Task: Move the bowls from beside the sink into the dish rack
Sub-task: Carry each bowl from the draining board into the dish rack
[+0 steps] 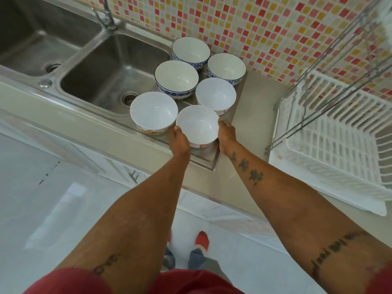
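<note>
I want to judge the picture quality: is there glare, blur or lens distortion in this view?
Head view: wide-angle bending curves the counter edge and rack; soft glare patches on the floor; the rack's top right corner is blurred; the bowl between left hand and right hand looks sharp.

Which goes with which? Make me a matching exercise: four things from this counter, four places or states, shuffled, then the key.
Things
1. nearest bowl
2. dish rack
3. farthest bowl
4. sink

States or places
A. empty, at right
B. blue-patterned, by the tiled wall
C. between left hand and right hand
D. steel, left of the bowls

Pairs: 1-C, 2-A, 3-B, 4-D
</note>
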### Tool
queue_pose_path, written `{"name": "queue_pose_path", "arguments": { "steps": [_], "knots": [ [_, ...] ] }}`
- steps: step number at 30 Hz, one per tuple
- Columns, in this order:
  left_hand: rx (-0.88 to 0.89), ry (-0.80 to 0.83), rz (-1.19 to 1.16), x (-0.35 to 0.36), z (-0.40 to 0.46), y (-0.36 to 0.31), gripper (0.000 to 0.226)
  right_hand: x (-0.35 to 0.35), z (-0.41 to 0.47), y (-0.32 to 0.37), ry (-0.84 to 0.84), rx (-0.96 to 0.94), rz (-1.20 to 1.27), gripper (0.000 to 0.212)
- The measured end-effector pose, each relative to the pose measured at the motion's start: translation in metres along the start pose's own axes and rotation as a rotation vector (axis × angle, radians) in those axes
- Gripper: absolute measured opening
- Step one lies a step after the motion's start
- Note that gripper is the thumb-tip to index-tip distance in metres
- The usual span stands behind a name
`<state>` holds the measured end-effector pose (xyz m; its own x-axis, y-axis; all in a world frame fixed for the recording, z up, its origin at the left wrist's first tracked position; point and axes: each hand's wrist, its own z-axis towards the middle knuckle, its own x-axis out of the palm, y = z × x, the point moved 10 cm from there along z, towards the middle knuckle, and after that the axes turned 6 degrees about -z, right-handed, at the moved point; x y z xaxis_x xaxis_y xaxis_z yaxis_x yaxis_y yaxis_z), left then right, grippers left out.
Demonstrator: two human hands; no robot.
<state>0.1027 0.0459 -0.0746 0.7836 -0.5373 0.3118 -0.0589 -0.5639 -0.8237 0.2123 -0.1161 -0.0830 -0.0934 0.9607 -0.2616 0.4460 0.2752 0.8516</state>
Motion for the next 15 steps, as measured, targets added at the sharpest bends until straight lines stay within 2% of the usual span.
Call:
{"name": "queue_pose_path", "arguments": {
  "steps": [5, 9, 12, 15],
  "knots": [
    [-0.11, -0.118, -0.13, 0.0, -0.012, 0.002, 0.039, 0.003, -0.006, -0.001, 0.014, 0.034, 0.068, 0.026],
    [-0.142, -0.108, -0.209, 0.017, -0.026, -0.016, 0.043, -0.01, -0.028, 0.015, -0.024, 0.019, 0.149, 0.024],
    [-0.136, -0.071, -0.212, 0.036, -0.036, -0.052, 0.045, -0.024, -0.041, 0.067, -0.021, -0.103, 0.184, 0.031],
    [-0.157, -0.004, -0.276, 0.068, -0.046, -0.101, 0.048, -0.051, -0.066, 0.143, -0.078, -0.311, 0.199, 0.033]
  ]
}}
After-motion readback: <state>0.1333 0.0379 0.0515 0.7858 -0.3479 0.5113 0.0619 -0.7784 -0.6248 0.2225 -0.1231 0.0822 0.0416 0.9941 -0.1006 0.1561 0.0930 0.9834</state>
